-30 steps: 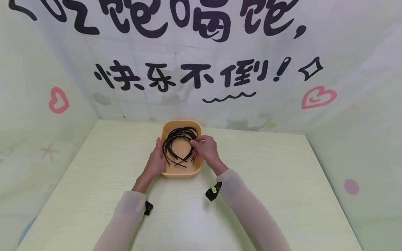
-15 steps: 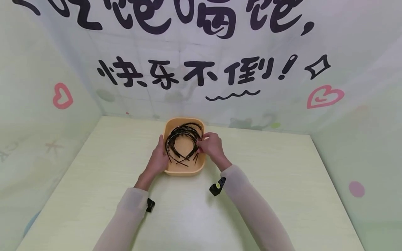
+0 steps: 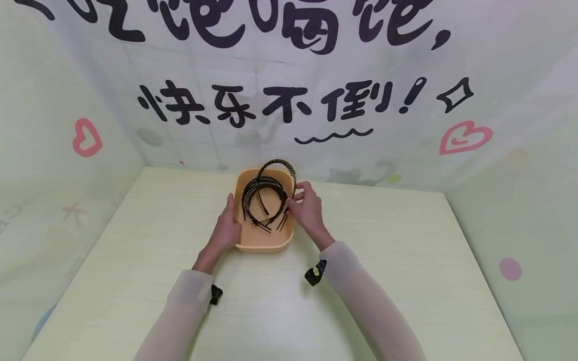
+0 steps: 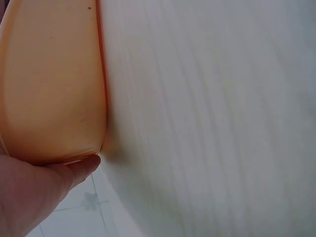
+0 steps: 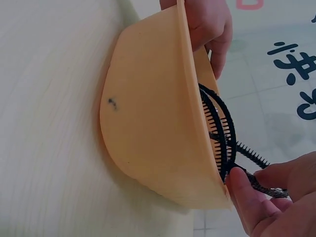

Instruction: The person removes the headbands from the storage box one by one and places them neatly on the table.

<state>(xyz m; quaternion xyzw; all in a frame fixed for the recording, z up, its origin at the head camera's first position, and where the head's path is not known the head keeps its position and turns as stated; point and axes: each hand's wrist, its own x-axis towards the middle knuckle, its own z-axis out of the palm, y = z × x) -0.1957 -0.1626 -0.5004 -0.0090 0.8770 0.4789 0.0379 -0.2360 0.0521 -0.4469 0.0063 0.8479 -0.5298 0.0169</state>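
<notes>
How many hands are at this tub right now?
2: the left hand holds the left side of the tub; the right hand, at the right side, pinches a headband.

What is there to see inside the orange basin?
Several black headbands overlap in the basin. Another headband held by the right hand partly extends beyond it. The overlap hides their exact number and whatever lies beneath.
</notes>
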